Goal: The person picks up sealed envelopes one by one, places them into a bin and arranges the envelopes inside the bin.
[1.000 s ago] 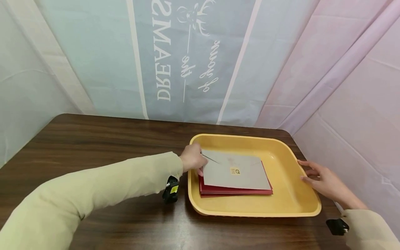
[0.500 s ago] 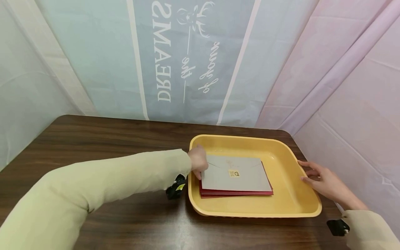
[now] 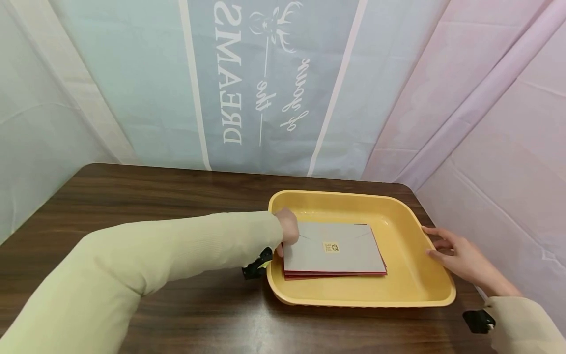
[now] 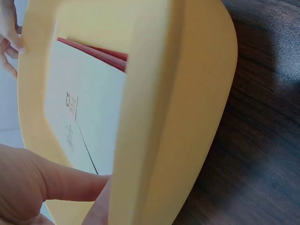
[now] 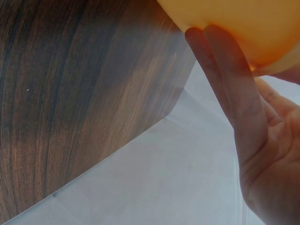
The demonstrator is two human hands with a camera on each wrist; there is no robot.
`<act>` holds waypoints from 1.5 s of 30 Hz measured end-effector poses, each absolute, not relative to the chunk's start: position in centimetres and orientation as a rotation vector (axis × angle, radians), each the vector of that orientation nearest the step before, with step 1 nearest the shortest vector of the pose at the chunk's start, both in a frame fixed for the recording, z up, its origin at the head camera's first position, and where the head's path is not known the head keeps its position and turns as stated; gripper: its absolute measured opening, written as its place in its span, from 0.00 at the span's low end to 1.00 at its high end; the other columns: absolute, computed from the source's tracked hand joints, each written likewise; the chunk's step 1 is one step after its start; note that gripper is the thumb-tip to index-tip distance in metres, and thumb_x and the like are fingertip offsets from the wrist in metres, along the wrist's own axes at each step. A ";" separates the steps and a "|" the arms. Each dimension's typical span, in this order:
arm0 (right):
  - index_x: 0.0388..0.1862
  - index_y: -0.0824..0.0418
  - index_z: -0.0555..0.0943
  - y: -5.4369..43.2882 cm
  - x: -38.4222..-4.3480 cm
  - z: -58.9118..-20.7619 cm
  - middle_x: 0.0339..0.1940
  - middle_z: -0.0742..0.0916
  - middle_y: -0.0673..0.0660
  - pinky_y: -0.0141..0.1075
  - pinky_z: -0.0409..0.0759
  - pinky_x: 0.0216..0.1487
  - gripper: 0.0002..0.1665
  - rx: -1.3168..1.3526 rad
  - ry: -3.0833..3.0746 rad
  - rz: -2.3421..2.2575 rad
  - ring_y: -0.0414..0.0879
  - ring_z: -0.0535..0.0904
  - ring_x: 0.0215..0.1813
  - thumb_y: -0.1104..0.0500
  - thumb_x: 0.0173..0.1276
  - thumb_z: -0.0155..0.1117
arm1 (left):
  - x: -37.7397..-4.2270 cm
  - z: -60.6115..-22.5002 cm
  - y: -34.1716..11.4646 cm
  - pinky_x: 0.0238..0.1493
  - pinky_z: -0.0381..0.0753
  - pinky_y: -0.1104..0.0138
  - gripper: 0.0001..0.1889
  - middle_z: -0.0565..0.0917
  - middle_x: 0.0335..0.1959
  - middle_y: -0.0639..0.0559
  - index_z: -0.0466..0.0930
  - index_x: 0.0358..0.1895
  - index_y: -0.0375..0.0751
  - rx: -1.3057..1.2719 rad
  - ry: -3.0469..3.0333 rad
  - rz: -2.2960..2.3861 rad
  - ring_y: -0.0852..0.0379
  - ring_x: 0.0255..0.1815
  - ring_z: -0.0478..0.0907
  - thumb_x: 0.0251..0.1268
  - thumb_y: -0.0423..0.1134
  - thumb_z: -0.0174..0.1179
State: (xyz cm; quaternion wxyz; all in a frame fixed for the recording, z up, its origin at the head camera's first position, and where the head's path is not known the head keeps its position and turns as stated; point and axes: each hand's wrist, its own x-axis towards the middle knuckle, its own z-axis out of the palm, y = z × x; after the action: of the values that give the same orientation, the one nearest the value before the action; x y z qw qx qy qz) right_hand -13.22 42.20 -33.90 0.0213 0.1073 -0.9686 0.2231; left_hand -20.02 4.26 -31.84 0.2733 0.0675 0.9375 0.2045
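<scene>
Inside a yellow plastic tray [image 3: 413,275] lies a stack of envelopes, with a pale grey envelope [image 3: 345,260] on top, its flap lines and a small gold sticker [image 3: 330,247] facing up. Dark red envelopes [image 4: 103,56] show as thin edges beneath it. My left hand [image 3: 288,227] reaches over the tray's left wall and pinches the grey envelope's left edge; part of that grip is hidden behind the wall in the left wrist view. On the opposite side, my right hand [image 3: 460,255] grips the tray's right rim, with fingers against the outside wall.
The tray stands on the right part of a dark wood-grain table [image 3: 177,191]. A printed fabric backdrop [image 3: 274,88] hangs behind the table's far edge, and pale cloth [image 3: 499,196] closes in the right side.
My left hand has moved right and down into the tray. With it, the grey envelope has come lower and nearer, covering more of the red ones. The right hand stays on the rim.
</scene>
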 end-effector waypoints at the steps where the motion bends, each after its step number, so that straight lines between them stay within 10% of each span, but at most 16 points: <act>1: 0.63 0.70 0.69 42.2 -13.2 -33.9 0.37 0.88 0.64 0.27 0.76 0.30 0.29 0.331 -3.004 0.689 0.25 0.78 0.33 0.64 0.64 0.65 | -20.0 -31.9 4.4 0.18 0.79 0.70 0.17 0.77 0.30 0.42 0.70 0.54 0.31 0.170 2.521 0.553 0.55 0.16 0.82 0.64 0.33 0.58; 24: 0.63 0.70 0.70 41.9 -13.0 -33.9 0.36 0.88 0.63 0.28 0.77 0.30 0.29 0.333 -2.997 0.673 0.25 0.77 0.33 0.64 0.63 0.65 | -18.8 -29.8 3.1 0.25 0.82 0.68 0.15 0.77 0.35 0.44 0.72 0.48 0.31 0.176 2.487 0.793 0.50 0.24 0.86 0.63 0.37 0.57; 31: 0.62 0.72 0.70 42.0 -12.9 -34.1 0.34 0.88 0.63 0.26 0.75 0.30 0.29 0.347 -2.978 0.676 0.25 0.78 0.32 0.66 0.63 0.65 | -18.3 -29.3 0.9 0.42 0.82 0.66 0.27 0.80 0.46 0.39 0.63 0.62 0.27 0.234 2.478 1.036 0.55 0.23 0.85 0.64 0.39 0.56; 45: 0.61 0.72 0.70 41.8 -12.8 -34.0 0.34 0.88 0.62 0.27 0.76 0.29 0.29 0.353 -2.974 0.663 0.25 0.78 0.32 0.68 0.62 0.65 | -17.7 -32.1 -5.4 0.42 0.84 0.59 0.15 0.76 0.46 0.36 0.68 0.55 0.26 0.018 2.220 1.773 0.54 0.29 0.81 0.69 0.31 0.50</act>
State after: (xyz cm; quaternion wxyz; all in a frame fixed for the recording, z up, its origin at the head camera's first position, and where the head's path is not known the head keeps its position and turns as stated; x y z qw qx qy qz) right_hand -12.84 41.79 -33.96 0.0370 0.1150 -0.9689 0.2160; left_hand -17.70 -5.44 -32.13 0.1496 0.0063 0.7726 0.6169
